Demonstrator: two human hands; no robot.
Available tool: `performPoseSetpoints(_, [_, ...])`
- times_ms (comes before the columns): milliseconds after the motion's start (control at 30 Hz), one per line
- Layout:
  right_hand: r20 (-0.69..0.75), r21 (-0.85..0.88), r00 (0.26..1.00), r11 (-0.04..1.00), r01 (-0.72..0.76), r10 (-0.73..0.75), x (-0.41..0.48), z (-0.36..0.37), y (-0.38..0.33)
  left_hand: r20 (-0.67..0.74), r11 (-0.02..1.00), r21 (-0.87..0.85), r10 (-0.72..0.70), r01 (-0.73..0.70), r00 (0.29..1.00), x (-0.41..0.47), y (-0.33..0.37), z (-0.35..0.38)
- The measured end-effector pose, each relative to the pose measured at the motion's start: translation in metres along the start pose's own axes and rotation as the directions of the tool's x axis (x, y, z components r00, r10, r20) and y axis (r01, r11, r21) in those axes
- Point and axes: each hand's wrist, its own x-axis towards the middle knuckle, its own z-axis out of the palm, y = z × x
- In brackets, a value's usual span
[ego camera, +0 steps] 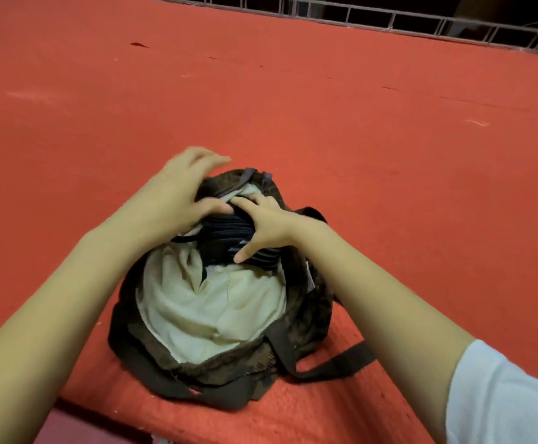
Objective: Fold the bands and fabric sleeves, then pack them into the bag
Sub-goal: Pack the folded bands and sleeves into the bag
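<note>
Dark striped bundle (226, 227) of folded fabric: sits in the far part of the bag's mouth, on the cream lining (197, 309). Long axis slants from the bag's far-left rim toward its right rim; stripes run along that line. A thin black band trails off its left end.

Bag (127, 334): brown, lying slumped, mouth gaping upward, long axis running near to far, zipper end at the far tip. Straps (331, 363) splay out flat from its near and right sides.

Right hand (267, 222): laid over the bundle from the right, fingers spread and curved across its far edge, thumb down on its near edge, clasping it. Forearm comes in from the bag's near right, wrist level, white sleeve (511, 395) at the upper arm.

Left hand (178, 193): palm down over the bag's far-left rim, thumb touching the bundle's left end. Fingers blurred, reaching past the rim; cannot tell whether it grips the rim.

Bag rests on a red cloth (357, 123). Well beyond the bag, a metal railing (421, 24).
</note>
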Motion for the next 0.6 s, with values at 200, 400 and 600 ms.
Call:
performPoseSetpoints(200, [-0.284, 0.427, 0.958, 0.901, 0.081, 0.048, -0.037, -0.017, 0.061, 0.567, 0.969, 0.23, -0.057, -0.091, 0.822, -0.003, -0.005, 0.043])
performPoseSetpoints(400, [-0.222, 0.249, 0.971, 0.968, -0.035, 0.093, -0.028, 0.018, 0.063, 0.516, 0.938, 0.309, -0.026, -0.158, 0.856, 0.011, -0.014, 0.052])
performPoseSetpoints(600, [-0.441, 0.198, 0.889, 0.979, -0.041, 0.126, -0.056, -0.037, 0.061, 0.487, 0.918, 0.356, -0.022, -0.175, 0.873, 0.013, -0.018, 0.056])
